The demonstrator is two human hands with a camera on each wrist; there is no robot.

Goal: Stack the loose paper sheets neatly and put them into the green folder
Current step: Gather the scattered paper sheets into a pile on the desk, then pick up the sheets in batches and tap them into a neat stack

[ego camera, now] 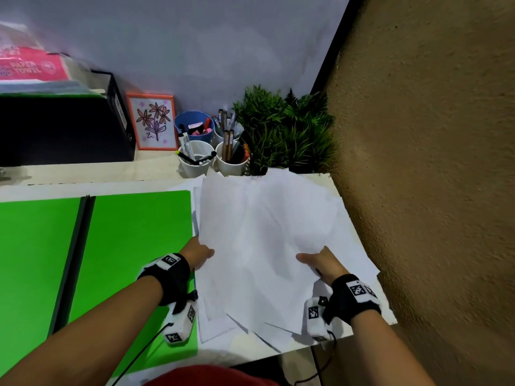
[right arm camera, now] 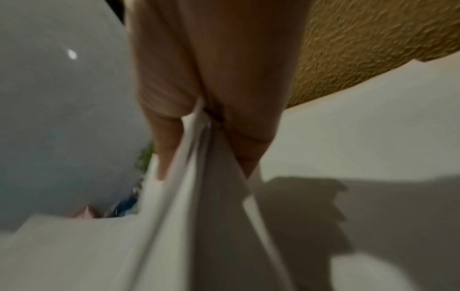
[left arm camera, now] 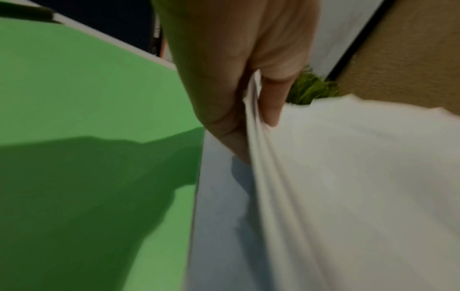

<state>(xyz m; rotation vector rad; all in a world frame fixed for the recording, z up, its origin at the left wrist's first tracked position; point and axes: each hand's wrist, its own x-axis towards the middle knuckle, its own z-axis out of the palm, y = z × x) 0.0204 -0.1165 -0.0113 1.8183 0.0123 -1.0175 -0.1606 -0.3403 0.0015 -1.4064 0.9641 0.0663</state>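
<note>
Head view: one green folder lies open flat on the bench, two panels with a dark spine between. One loose pile of white sheets just right of it, fanned and uneven; exact sheet count not readable, at least five corners show at the near edge. Some sheets overhang the bench's near edge.

Back of bench: four cups, one blue cup and three white cups, all with pens. One framed flower drawing, one plant, one black box with a pink pack on top.

Left hand: pinches the left edge of the sheets, thumb on top, fingers under. Left wrist view confirms it: thumb pressed on the paper, several sheet edges bunched in the pinch, folder beside it.

Right hand: pinches the sheets on the right side, thumb on top. Right wrist view shows the thumb and fingers closed on a bunch of sheet edges, with more paper lying flat below.

The top sheets are bowed up between the two hands. Both wrists carry black straps with tags.
</note>
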